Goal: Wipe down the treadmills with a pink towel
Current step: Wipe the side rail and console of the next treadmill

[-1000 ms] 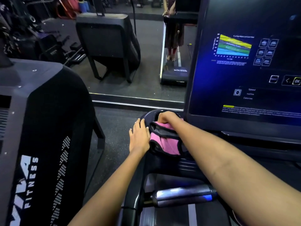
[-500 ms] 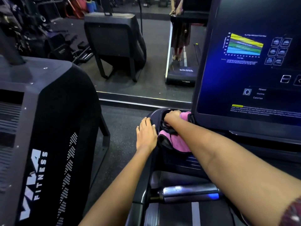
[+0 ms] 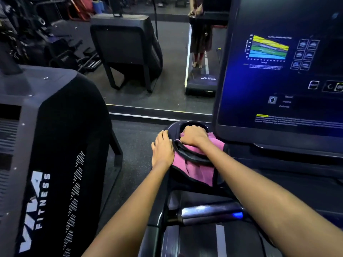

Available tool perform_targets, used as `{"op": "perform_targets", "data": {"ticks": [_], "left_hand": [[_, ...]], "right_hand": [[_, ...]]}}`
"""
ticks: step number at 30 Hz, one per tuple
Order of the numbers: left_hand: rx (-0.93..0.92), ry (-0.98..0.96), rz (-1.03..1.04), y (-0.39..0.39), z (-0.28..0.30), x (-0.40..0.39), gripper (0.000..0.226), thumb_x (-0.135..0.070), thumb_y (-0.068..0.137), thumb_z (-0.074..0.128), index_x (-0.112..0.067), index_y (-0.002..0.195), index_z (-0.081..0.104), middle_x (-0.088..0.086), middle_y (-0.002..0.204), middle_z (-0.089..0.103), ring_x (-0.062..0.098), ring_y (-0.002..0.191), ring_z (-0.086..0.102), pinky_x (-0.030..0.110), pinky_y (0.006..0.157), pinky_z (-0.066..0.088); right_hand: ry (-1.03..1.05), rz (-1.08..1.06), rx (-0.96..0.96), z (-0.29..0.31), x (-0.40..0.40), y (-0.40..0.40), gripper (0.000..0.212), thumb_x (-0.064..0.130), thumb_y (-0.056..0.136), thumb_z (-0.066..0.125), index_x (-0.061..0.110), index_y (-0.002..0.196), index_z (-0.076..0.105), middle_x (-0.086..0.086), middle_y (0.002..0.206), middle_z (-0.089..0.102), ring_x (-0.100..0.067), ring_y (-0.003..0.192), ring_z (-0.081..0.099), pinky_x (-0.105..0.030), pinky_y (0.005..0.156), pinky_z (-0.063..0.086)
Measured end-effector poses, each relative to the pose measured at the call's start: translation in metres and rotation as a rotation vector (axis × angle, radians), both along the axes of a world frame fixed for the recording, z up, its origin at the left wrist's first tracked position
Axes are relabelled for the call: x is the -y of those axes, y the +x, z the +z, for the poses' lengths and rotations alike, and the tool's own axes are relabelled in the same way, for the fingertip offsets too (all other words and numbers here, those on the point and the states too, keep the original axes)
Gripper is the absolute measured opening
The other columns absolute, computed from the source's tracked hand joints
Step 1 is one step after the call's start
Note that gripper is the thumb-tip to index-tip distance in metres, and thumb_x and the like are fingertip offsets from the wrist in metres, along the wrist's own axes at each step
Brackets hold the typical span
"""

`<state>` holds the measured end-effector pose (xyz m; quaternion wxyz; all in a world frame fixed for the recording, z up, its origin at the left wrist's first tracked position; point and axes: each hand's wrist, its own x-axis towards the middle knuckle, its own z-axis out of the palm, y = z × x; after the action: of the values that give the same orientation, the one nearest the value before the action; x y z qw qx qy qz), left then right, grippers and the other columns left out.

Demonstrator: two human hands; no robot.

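The pink towel (image 3: 199, 168) lies bunched over the front left corner of the treadmill (image 3: 278, 160) console, part of it pushed into the round cup-holder recess (image 3: 193, 126) at that corner and the rest draped back toward the person. It looks soft, light and limp, with a dark edging, so it will likely fold and slide under pressure and is best held in a bunch at its middle, pressed down so it does not slip on the smooth plastic. The right hand (image 3: 194, 135) is curled over the towel, gripping it down into the recess. The left hand (image 3: 163, 149) rests flat, fingers straight, on the console's outer left rim, holding nothing (probably a brace). The lit display screen (image 3: 282, 71) stands just right of the recess. A silver handle bar (image 3: 209, 213) crosses nearer the person. Left of the treadmill stands a black machine (image 3: 46, 154) marked FITNESS; beyond is dark speckled floor (image 3: 137, 138) and a wall mirror (image 3: 148, 52).
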<state>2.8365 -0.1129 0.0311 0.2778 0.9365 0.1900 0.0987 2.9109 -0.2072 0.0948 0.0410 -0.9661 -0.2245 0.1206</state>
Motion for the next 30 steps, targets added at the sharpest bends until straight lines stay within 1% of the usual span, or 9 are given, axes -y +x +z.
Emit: {"op": "perform_targets", "data": {"ticks": [7,9,11,13,16,18,23,26,30], "left_hand": [[0.022,-0.009,0.035,0.001,0.002,0.003,0.038,-0.012,0.098,0.033,-0.007,0.135,0.036,0.01,0.143,0.038,0.026,0.132,0.034,0.045,0.109,0.025],[0.021,0.007,0.033,0.001,0.001,0.003,0.037,-0.012,0.098,0.033,-0.006,0.134,0.036,0.01,0.142,0.038,0.027,0.132,0.035,0.046,0.108,0.025],[0.027,0.034,0.032,0.0,0.001,0.003,0.035,-0.012,0.098,0.033,-0.005,0.132,0.038,0.012,0.14,0.04,0.028,0.13,0.037,0.045,0.108,0.026],[0.064,0.064,0.022,-0.002,0.001,0.004,0.033,-0.011,0.098,0.034,-0.004,0.13,0.041,0.012,0.137,0.043,0.028,0.127,0.04,0.044,0.108,0.025],[0.121,0.145,-0.021,-0.008,0.0,0.006,0.033,-0.005,0.095,0.034,-0.004,0.127,0.044,0.011,0.133,0.047,0.026,0.124,0.042,0.041,0.11,0.025],[0.142,0.195,-0.049,-0.01,0.001,0.008,0.036,0.0,0.091,0.035,-0.004,0.125,0.045,0.011,0.131,0.048,0.026,0.123,0.042,0.04,0.111,0.024],[0.14,0.229,-0.061,-0.006,0.002,0.01,0.036,0.0,0.085,0.04,-0.005,0.12,0.046,0.011,0.125,0.049,0.028,0.117,0.045,0.04,0.108,0.026],[0.172,0.207,-0.08,-0.008,0.003,0.009,0.036,0.004,0.083,0.04,-0.003,0.118,0.048,0.012,0.122,0.051,0.029,0.114,0.046,0.039,0.106,0.028],[0.225,0.194,-0.082,-0.011,0.006,0.009,0.034,0.01,0.081,0.038,-0.002,0.11,0.05,0.013,0.114,0.053,0.03,0.103,0.048,0.035,0.1,0.031]], "right_hand": [[0.021,0.158,0.135,0.006,0.028,-0.049,0.022,0.02,0.085,0.049,0.015,0.101,0.064,-0.01,0.112,0.051,-0.033,0.102,0.05,-0.038,0.081,0.039],[0.032,0.19,0.108,0.009,0.033,-0.058,0.009,0.019,0.085,0.05,0.017,0.085,0.059,-0.009,0.11,0.052,-0.032,0.101,0.052,-0.037,0.08,0.039],[0.011,0.22,0.091,0.012,0.039,-0.063,0.015,0.02,0.086,0.049,0.018,0.071,0.048,-0.008,0.104,0.051,-0.031,0.101,0.053,-0.035,0.073,0.035],[-0.096,0.217,0.146,0.012,0.049,-0.066,0.012,0.023,0.088,0.048,0.02,0.08,0.057,-0.007,0.104,0.048,-0.03,0.101,0.056,-0.033,0.069,0.034],[-0.294,0.171,0.287,0.003,0.054,-0.077,0.026,0.02,0.092,0.045,0.017,0.111,0.063,-0.008,0.12,0.046,-0.026,0.1,0.056,-0.03,0.073,0.042],[-0.301,0.137,0.332,-0.001,0.049,-0.085,0.027,0.018,0.092,0.045,0.014,0.113,0.062,-0.009,0.122,0.045,-0.024,0.099,0.055,-0.029,0.072,0.041],[0.009,0.129,0.184,0.001,0.032,-0.085,0.022,0.019,0.085,0.051,0.013,0.101,0.064,-0.01,0.119,0.043,-0.03,0.096,0.053,-0.032,0.066,0.033],[-0.076,0.153,0.204,0.003,0.041,-0.085,0.023,0.018,0.087,0.05,0.014,0.107,0.062,-0.009,0.121,0.042,-0.029,0.099,0.052,-0.033,0.065,0.033],[-0.338,0.131,0.405,-0.014,0.053,-0.089,0.029,0.009,0.091,0.041,0.012,0.109,0.063,-0.012,0.115,0.046,-0.028,0.094,0.054,-0.031,0.07,0.037]]}}
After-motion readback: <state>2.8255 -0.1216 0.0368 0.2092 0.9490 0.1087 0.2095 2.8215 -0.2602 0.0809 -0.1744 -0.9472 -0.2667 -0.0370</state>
